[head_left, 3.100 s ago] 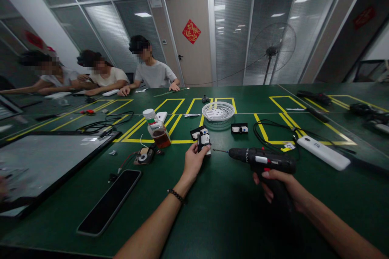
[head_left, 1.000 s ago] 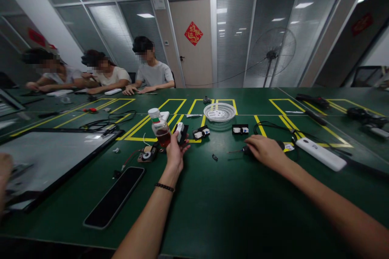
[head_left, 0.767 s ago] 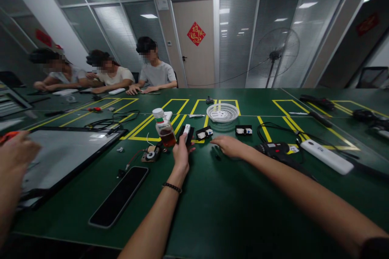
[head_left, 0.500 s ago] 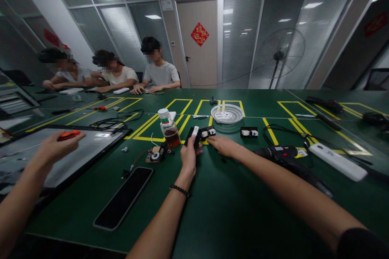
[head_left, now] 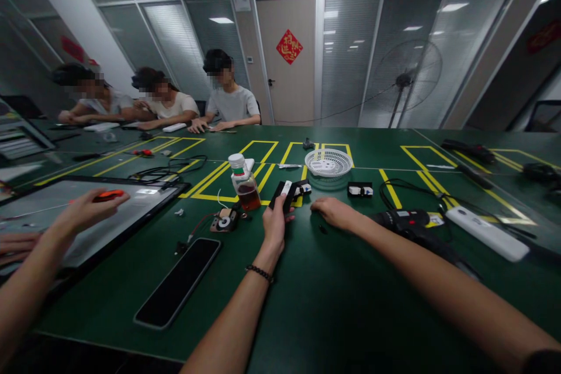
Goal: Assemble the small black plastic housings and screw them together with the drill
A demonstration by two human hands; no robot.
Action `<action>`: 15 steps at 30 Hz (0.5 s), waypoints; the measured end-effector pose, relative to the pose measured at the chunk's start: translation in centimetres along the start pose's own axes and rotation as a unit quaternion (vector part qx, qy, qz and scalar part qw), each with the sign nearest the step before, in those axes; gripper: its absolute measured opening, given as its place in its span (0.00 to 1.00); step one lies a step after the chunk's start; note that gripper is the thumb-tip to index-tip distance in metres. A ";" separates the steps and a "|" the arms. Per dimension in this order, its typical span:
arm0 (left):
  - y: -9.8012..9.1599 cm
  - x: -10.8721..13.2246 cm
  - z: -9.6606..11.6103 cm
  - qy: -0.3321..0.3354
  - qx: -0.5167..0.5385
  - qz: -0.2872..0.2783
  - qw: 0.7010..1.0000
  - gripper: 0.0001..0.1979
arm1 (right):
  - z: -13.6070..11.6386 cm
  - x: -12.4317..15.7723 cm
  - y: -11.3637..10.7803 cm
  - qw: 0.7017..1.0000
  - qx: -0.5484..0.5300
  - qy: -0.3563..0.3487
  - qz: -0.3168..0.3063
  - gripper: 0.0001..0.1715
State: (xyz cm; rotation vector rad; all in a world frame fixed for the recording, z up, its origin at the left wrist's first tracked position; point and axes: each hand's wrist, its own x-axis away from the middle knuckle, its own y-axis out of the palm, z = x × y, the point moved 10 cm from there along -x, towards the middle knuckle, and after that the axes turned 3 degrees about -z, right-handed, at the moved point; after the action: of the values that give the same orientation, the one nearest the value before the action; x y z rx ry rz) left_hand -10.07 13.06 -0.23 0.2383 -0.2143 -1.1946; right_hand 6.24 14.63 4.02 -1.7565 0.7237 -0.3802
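Note:
My left hand (head_left: 275, 223), with a dark bead bracelet on its wrist, is closed around a flat black block with a white strip (head_left: 286, 188) on top. Just beyond its fingertips lies a small black holder with white pieces (head_left: 302, 188). My right hand (head_left: 333, 212) rests low over the table to the right of it, apart from the holder. Its fingers are curled together, and whatever they may hold is hidden. A tiny dark piece (head_left: 323, 229) lies below this hand. A second black-and-white holder (head_left: 360, 190) sits farther right.
A bottle of reddish liquid (head_left: 248, 191), a small motor (head_left: 225, 221) and a phone (head_left: 179, 283) lie left. Behind is a white basket (head_left: 328, 162). A power drill (head_left: 405, 221) and white power strip (head_left: 486, 234) lie right. Another person's hand (head_left: 90, 210) holds an orange tool.
My right hand has drawn back to the right, away from the nearer holder. My left hand has shifted slightly right with the black block. Another person's hand has appeared at the left edge.

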 end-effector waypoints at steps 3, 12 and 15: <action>0.5 0.2 -0.1 -0.003 0.001 -0.016 1.000 0.24 | -0.9 2.3 -0.3 1.000 -0.011 -0.017 0.008 0.19; 1.8 1.1 -0.8 -0.021 -0.016 -0.033 0.999 0.25 | -3.0 7.2 -0.5 0.999 -0.026 0.002 0.039 0.22; 2.4 1.4 -1.2 -0.023 -0.027 -0.048 0.998 0.24 | -3.5 7.2 -0.1 0.999 0.020 0.009 0.041 0.19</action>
State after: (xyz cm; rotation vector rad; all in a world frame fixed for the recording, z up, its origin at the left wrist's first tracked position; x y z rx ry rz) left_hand -7.10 12.71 -0.62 0.1751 -0.2130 -1.3007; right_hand 9.66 7.38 4.40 -1.6813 0.7924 -0.3530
